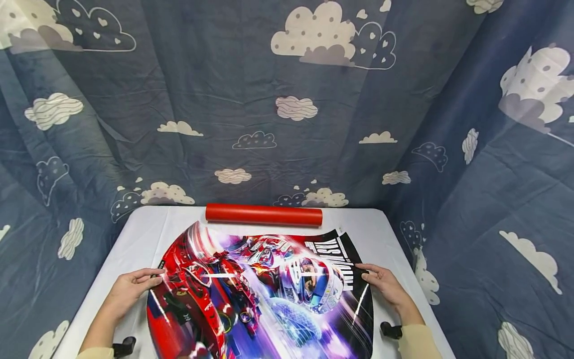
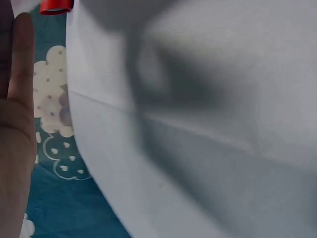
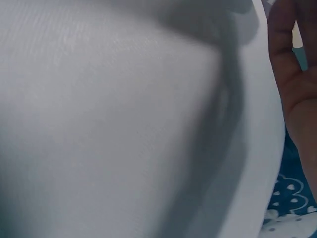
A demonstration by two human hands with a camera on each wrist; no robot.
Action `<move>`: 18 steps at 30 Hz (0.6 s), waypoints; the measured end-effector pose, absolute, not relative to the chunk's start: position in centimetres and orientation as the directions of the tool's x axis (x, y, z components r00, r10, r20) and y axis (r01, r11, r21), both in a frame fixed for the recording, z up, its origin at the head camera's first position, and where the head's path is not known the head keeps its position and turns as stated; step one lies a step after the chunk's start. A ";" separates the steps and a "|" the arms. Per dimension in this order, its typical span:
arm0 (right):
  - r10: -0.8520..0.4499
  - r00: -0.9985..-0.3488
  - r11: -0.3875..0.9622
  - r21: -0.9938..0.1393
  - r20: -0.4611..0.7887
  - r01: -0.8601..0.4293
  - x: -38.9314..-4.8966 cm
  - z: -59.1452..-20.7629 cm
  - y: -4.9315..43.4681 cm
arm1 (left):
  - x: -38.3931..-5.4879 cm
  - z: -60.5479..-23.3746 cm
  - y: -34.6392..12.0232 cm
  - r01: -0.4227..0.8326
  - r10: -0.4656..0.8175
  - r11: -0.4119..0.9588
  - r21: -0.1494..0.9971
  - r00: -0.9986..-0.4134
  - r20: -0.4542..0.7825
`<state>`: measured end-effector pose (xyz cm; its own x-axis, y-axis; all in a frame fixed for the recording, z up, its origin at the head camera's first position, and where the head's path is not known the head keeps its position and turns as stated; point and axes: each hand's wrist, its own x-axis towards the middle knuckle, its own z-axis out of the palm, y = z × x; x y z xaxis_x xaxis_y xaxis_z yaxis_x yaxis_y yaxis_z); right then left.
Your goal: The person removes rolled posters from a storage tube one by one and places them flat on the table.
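Observation:
A large glossy poster (image 1: 269,299) with red racing cars and helmeted drivers spans the front of the table in the head view. Its sides bow, and its lower part runs out of frame. My left hand (image 1: 130,291) pinches the left edge between thumb and fingers. On the opposite side, my right hand (image 1: 386,284) pinches the right edge beside the white lettering. Each wrist view catches only part of a hand, the left hand (image 2: 20,114) and the right hand (image 3: 302,94), over the white table with soft shadows; the poster's print is out of sight there.
Behind the poster, a red tube (image 1: 263,215) lies across the far side of the white table (image 1: 166,219). Dark blue cloud-patterned curtains (image 1: 224,99) hang at the back and both sides. A small black device (image 1: 124,347) sits at the left wrist, another black device (image 1: 391,330) at the right.

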<state>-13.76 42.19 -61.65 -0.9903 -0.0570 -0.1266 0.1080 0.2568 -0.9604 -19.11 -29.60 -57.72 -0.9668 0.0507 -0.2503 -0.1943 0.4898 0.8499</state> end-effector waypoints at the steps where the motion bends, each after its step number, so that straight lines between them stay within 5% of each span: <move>1: -0.030 -0.992 0.295 -0.950 -0.121 0.107 -13.7 -61.4 42.1 | -19.0 -57.3 -29.5 -0.179 0.042 0.489 0.853 -0.973 -0.228; 11: 0.114 -0.993 0.354 -0.935 0.020 0.022 -13.7 -59.2 41.6 | -18.8 -54.5 -28.9 0.057 0.016 0.432 0.900 -0.998 0.056; 18: 0.160 -0.986 0.341 -0.940 0.036 0.021 -13.4 -59.4 41.3 | -18.4 -55.5 -28.7 0.105 0.009 0.356 0.929 -0.994 0.109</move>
